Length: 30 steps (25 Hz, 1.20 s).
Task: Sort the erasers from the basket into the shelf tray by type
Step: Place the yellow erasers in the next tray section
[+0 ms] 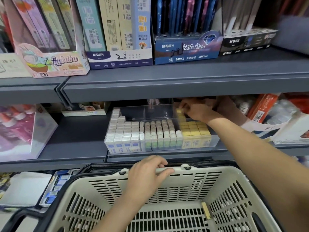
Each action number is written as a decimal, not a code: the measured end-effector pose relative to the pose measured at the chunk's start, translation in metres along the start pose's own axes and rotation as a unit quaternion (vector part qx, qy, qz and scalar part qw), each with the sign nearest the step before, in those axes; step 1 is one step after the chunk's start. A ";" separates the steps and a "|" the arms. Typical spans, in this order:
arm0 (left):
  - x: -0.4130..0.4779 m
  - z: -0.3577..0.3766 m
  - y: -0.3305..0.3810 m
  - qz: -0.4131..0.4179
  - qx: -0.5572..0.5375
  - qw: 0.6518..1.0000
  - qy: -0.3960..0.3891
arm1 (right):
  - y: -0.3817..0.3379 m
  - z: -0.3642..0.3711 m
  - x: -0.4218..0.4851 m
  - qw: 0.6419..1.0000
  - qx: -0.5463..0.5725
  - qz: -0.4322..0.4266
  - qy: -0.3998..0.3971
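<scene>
Standing next to the shelving here, and the person's left hand (147,173) is curled over the far rim of the cream slotted plastic basket (209,171), gripping it with the thumb on the inner side. The right hand (195,109) is stretched way in under the dark grey metal upper shelf (167,84), whose front edge hangs just above the knuckles and shades them. Its fingertips pinch a small yellow eraser block (179,111) at the back of the right compartment of the clear plastic shelf tray (214,139). That compartment already holds rows of yellow-sleeved erasers (194,129). The middle one is packed with green-sleeved erasers (160,131), and the left one has white erasers with blue labels (123,131), though the back of both is still bare. One pale yellow slim eraser (206,210) leans against the basket's right inner wall. On the shelf overhead sit a pink cartoon display box (55,64) and a blue Little Stars pencil box (187,51). A frosted plastic case of pink stuff (25,131) sits well to the tray's left, and orange packets (265,106) crowd in on its right.
</scene>
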<state>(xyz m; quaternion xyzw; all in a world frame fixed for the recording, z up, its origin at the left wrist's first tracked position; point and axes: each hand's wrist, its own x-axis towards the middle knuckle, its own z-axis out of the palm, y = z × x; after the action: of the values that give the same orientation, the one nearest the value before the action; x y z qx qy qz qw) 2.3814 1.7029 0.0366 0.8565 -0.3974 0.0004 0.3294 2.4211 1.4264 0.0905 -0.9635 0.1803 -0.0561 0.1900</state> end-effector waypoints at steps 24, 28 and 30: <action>-0.101 0.079 0.041 0.096 -0.091 0.957 -0.260 | -0.022 0.030 -0.282 0.986 0.089 -0.052 -0.133; -0.126 0.125 0.043 0.162 -0.039 0.896 -0.413 | -0.009 0.042 -0.290 0.960 0.006 0.003 -0.279; -0.135 0.142 0.042 0.222 0.017 0.863 -0.454 | -0.008 0.044 -0.290 0.950 -0.018 0.022 -0.310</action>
<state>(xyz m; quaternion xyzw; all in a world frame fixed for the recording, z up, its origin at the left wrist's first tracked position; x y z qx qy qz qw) 2.2230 1.6947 -0.0865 0.6563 -0.6827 -0.3086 0.0889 2.1619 1.5559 0.0417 -0.9325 0.1351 0.2525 0.2202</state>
